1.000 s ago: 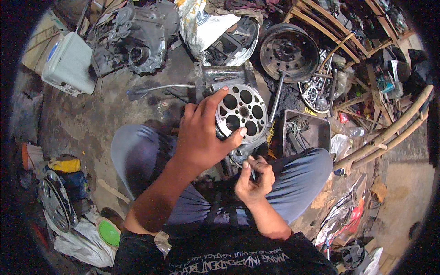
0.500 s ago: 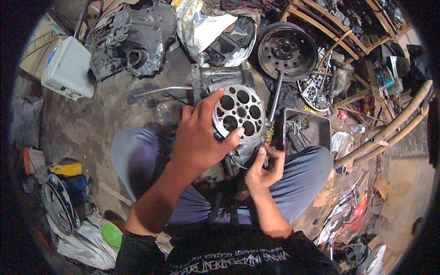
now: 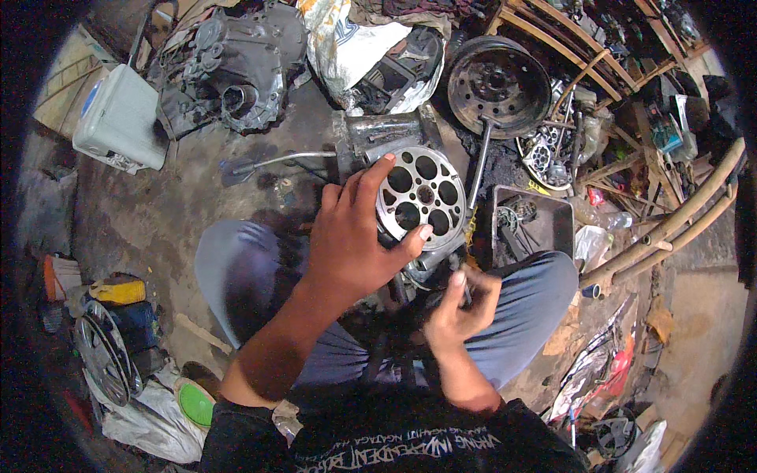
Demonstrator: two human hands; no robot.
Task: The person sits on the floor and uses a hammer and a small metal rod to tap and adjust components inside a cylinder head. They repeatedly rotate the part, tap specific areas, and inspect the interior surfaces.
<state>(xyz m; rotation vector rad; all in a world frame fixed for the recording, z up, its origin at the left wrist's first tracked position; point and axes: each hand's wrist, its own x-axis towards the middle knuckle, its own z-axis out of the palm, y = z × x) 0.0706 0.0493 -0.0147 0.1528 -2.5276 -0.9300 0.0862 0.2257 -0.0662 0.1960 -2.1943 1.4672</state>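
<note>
A round, silver metal disc (image 3: 412, 196) with a ring of large holes and a small centre hole faces up between my knees. My left hand (image 3: 347, 232) is wrapped around its left side, the index finger on the upper rim and the thumb on the lower rim. It sits on a darker metal housing (image 3: 430, 266), mostly hidden beneath it. Just below and right of the disc is my right hand (image 3: 464, 311), thumb and fingers closed in a pinch. Its fingers are slightly blurred, and what they hold is too small to make out.
Beyond the disc stands a metal stand (image 3: 382, 130). To the right are a steel wheel rim (image 3: 498, 87), a metal bar (image 3: 479, 162) and a tray of parts (image 3: 568, 225). A large gearbox casing (image 3: 244, 67) and a grey plastic container (image 3: 122, 118) lie at far left.
My right hand has drawn slightly down and right from the housing's edge, its fingers still pinched. My left hand stays on the disc. The whole view has shifted a little.
</note>
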